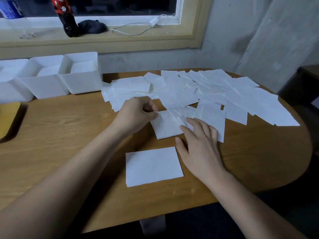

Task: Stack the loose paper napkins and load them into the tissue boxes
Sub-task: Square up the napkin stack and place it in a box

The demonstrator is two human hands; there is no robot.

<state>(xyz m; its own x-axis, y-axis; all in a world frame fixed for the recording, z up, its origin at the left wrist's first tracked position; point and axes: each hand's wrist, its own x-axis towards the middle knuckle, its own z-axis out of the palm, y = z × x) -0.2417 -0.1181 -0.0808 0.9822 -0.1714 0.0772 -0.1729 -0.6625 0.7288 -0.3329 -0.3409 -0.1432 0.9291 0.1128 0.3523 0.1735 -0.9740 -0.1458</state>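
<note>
Several loose white paper napkins (215, 90) lie scattered across the far right half of the wooden table (69, 131). My left hand (138, 112) pinches the upper left corner of one napkin (166, 125) near the table's middle. My right hand (200, 145) lies flat with spread fingers on that napkin's right edge. A neat stack of napkins (153, 166) lies nearer to me, just left of my right wrist. Three white open tissue boxes (81, 75) (46, 78) (12, 81) stand in a row at the back left, with white napkins inside the two nearer ones.
A yellow and dark object (8, 118) lies at the table's left edge. On the window sill behind stand a clear bottle with a blue label (12, 12), a dark bottle (67, 19), a dark cloth (93, 26) and a white cable (143, 26). A concrete wall runs along the right.
</note>
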